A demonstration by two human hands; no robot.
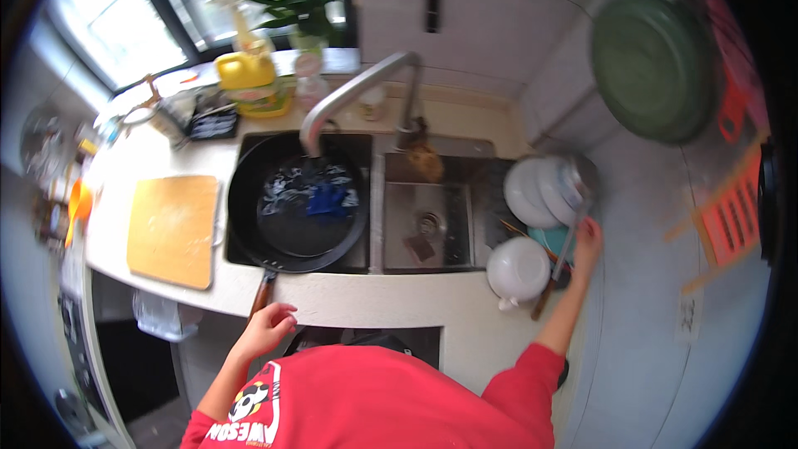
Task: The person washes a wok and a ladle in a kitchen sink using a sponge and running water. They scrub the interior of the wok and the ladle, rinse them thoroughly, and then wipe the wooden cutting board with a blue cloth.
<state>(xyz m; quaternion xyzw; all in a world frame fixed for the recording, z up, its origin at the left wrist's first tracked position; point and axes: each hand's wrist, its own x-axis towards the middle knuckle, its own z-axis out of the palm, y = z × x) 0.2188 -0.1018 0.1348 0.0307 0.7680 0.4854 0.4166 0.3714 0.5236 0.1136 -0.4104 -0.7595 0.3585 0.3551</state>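
Head view: your right hand (588, 239) pinches the ladle (572, 218) at mid-handle, its bowl resting among the white bowls (536, 191) on the rack right of the sink (428, 224). Lift it straight, so nothing topples. Your left hand (268, 326), fingers loosely curled, hovers just below the pan (298, 199) handle; close around it firmly.

pan (298, 208) black | cutting board (173, 229) tan | bowls (532, 191) white | bottle (247, 72) yellow | sleeve (525, 374) red
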